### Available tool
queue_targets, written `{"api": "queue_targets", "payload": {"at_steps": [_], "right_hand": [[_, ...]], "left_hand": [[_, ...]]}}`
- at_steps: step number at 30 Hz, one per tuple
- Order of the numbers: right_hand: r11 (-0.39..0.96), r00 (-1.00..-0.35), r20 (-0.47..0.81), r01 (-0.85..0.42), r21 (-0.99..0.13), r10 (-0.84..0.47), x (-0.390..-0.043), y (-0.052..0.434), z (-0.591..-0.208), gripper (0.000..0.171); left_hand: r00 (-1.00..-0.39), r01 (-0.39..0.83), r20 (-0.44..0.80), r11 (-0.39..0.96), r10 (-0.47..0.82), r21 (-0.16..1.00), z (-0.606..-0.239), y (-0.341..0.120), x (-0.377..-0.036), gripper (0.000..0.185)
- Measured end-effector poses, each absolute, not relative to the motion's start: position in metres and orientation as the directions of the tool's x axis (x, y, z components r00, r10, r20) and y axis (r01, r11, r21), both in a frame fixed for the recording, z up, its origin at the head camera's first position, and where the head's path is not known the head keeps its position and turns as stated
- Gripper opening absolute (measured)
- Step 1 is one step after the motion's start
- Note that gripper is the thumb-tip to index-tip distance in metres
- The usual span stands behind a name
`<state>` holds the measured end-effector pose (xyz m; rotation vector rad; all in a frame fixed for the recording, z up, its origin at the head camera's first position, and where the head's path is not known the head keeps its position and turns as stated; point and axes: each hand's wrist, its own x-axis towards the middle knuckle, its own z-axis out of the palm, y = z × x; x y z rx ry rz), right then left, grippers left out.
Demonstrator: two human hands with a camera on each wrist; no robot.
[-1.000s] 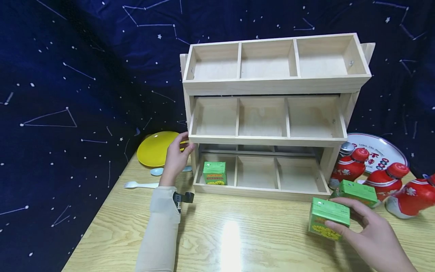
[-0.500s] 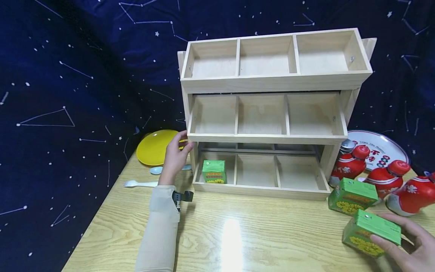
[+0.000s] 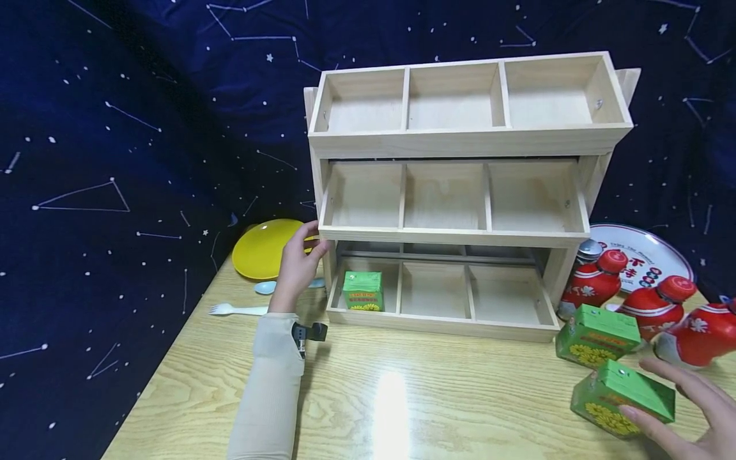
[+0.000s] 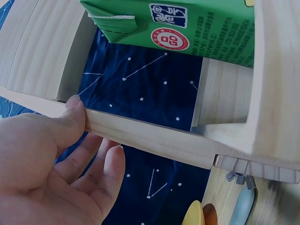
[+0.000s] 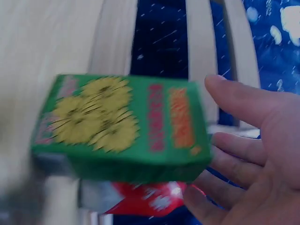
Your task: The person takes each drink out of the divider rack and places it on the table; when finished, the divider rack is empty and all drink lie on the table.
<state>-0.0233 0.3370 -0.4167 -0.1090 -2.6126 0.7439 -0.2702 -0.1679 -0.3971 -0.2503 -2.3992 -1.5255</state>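
At the front right of the table, a green drink carton with yellow flowers (image 3: 621,399) stands by my right hand (image 3: 698,409). The right wrist view shows that hand's thumb and fingers spread at the end of the carton (image 5: 117,122). My left hand (image 3: 296,268) holds the left side upright of the wooden shelf rack (image 3: 443,237), thumb on one side and fingertips on the other in the left wrist view. A second green carton (image 3: 598,335) stands just behind the first. Another green carton (image 3: 363,291) sits in the rack's bottom left compartment.
Red bottles (image 3: 595,278) and a white printed plate (image 3: 650,255) are right of the rack. On the left lie a yellow plate (image 3: 264,249), a pale blue spoon (image 3: 266,287) and a white fork (image 3: 236,310). A dark starry cloth (image 3: 144,160) hangs behind.
My right hand has carried the carton rightward and toward me, set it down before the second carton, and its fingers have spread off it. The left hand has stayed on the rack.
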Motion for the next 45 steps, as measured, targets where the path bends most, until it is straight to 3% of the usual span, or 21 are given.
{"api": "queue_targets", "payload": {"at_steps": [3,10,14,19,22,27,36,45], "right_hand": [[0.851,-0.901,0.402,-0.079,-0.520,0.162,-0.022,0.323,-0.405,0.070],[0.859,-0.954,0.295,-0.114,-0.499,0.045,-0.025,0.284,-0.383,0.068],[0.824,-0.950,0.309,-0.216,-0.524,-0.053,-0.031,0.252,-0.372,0.061],[0.722,-0.891,0.408,-0.415,-0.554,-0.199,-0.045,0.211,-0.363,0.059],[0.630,-0.825,0.498,-0.542,-0.557,-0.269,-0.056,0.194,-0.362,0.060],[0.512,-0.751,0.575,-0.650,-0.561,-0.325,-0.072,0.171,-0.358,0.060],[0.440,-0.739,0.532,-0.674,-0.594,-0.413,-0.105,0.137,-0.353,0.049],[0.440,-0.820,0.416,-0.565,-0.698,-0.392,-0.146,0.111,-0.373,0.050]], "left_hand": [[-0.945,0.293,0.327,0.427,-0.007,0.856,-0.397,-0.167,-0.270,0.044],[-0.945,0.296,0.326,0.422,0.002,0.857,-0.396,-0.165,-0.270,0.043],[-0.947,0.290,0.322,0.421,-0.005,0.859,-0.396,-0.166,-0.270,0.043],[-0.946,0.294,0.325,0.418,-0.005,0.860,-0.394,-0.168,-0.270,0.043],[-0.945,0.292,0.326,0.422,-0.009,0.858,-0.395,-0.167,-0.270,0.043],[-0.946,0.294,0.323,0.410,-0.001,0.863,-0.396,-0.167,-0.269,0.043],[-0.947,0.289,0.320,0.413,-0.006,0.864,-0.395,-0.168,-0.270,0.042],[-0.948,0.289,0.317,0.409,-0.002,0.866,-0.395,-0.168,-0.270,0.043]]}}
